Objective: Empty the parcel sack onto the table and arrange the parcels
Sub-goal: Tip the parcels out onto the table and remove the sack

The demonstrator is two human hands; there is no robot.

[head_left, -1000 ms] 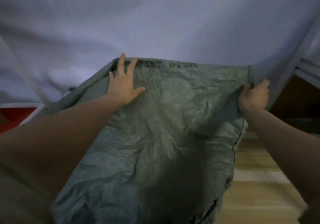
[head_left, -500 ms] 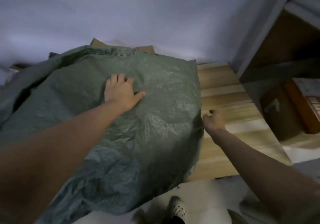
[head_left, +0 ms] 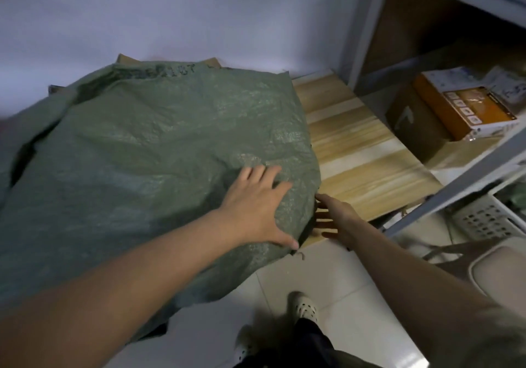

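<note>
1. Parcel sack (head_left: 159, 151): green woven plastic, lying bulky on the wooden surface (head_left: 350, 145). Its near corner overhangs the front edge. Faint printed characters run along the far edge. Brown cardboard shows just beyond that far edge, against the wall.

2. Left hand (head_left: 256, 205): laid flat on the sack's near right corner, fingers spread and straight, pressing the fabric, not gripping.

3. Right hand (head_left: 333, 219): at the sack's lower right edge, fingers extended toward the underside where cloth meets the surface. Fingertips are partly in shadow; I cannot tell whether they touch the fabric. It grasps nothing visible.

4. Handling, judged: the weave looks thin, limp and crinkly, somewhat slick, so a flat palm probably slides rather than holds. Lumps under the cloth suggest boxes inside, so likely heavy and shifting, with hard corners.

5. Where to take hold, judged: bunch fabric in a fist at the two closed-end corners, or along the stitched seam, then lift that end so the contents slide toward the mouth. Which end is open cannot be told from here.

6. Risk, judged: the overhanging corner could drag the load off toward the floor.
</note>
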